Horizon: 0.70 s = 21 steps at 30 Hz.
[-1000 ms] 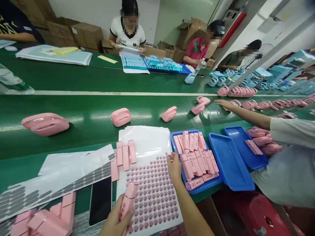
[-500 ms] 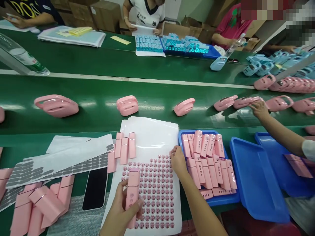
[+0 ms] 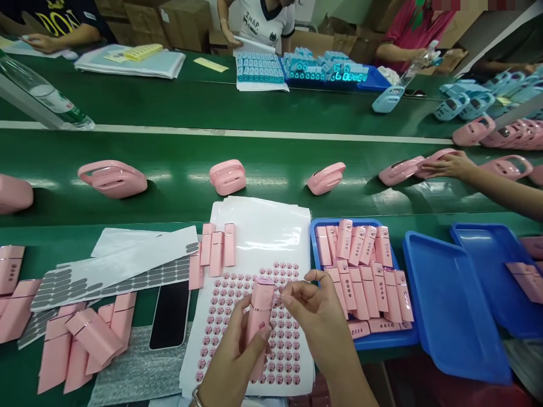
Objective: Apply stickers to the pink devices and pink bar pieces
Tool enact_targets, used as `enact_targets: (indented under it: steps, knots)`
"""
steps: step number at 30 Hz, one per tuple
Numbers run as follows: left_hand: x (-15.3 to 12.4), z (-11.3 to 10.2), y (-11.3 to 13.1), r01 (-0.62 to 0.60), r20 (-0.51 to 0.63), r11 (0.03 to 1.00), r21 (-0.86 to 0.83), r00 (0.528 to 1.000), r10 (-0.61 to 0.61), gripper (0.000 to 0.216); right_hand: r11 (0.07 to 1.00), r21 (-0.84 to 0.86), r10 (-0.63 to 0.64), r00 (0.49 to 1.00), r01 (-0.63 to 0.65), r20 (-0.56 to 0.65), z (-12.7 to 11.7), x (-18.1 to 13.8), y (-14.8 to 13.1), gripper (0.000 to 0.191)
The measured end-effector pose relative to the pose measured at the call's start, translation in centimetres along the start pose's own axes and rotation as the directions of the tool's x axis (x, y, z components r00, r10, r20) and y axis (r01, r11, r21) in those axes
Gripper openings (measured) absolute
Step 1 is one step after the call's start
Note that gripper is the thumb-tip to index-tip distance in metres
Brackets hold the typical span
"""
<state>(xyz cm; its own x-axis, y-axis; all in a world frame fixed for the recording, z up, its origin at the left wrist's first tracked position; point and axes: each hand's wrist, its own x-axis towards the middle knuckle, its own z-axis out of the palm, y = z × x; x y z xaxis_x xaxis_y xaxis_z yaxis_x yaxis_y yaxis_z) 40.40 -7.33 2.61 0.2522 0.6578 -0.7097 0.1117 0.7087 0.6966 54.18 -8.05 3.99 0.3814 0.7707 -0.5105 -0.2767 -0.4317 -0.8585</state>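
Note:
My left hand is wrapped round a pink oblong plastic case with a shiny band near its top, held upright and tilted slightly. Just right of it my right hand pinches a small round sticker at its fingertips, close to the case's upper part. Below both hands lies a white sheet bearing rows of round pink stickers. Several more pink cases rest on the sheet's upper left edge.
A blue tray of pink cases stands right of the sheet, beside another blue tray. A phone, grey sticker sheets and pink cases lie left. Pink handled housings line the green belt; a co-worker's hand touches one.
My right hand has moved from the sheet's right edge to beside the case. My left hand has raised the case slightly and shifted right. The co-worker's hand still touches a housing.

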Motion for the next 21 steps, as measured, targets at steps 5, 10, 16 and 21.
enact_targets:
  steps: [5, 10, 16, 21]
  knots:
    - [-0.6, 0.1, -0.1, 0.042, 0.062, 0.998, 0.038, 0.997, -0.044, 0.061, 0.999, -0.042, 0.026, 0.999, -0.028, -0.038, 1.3, -1.2, -1.0, 0.035]
    - [-0.6, -0.1, -0.2, 0.038, 0.086, 0.999, -0.002, 0.996, -0.038, 0.064, 0.998, -0.065, 0.018, 0.998, -0.022, -0.056, 1.4, -1.2, -1.0, 0.034]
    - [-0.5, -0.1, -0.1, 0.037, 0.138, 0.999, -0.003, 0.990, -0.036, 0.058, 0.987, -0.161, 0.021, 0.999, -0.027, -0.035, 1.5, -1.4, -1.7, 0.033]
    - [-0.4, -0.3, 0.1, 0.038, 0.165, 0.999, 0.003, 0.986, -0.038, 0.058, 0.979, -0.203, 0.018, 0.999, -0.024, -0.032, 1.6, -1.4, -2.0, 0.031]
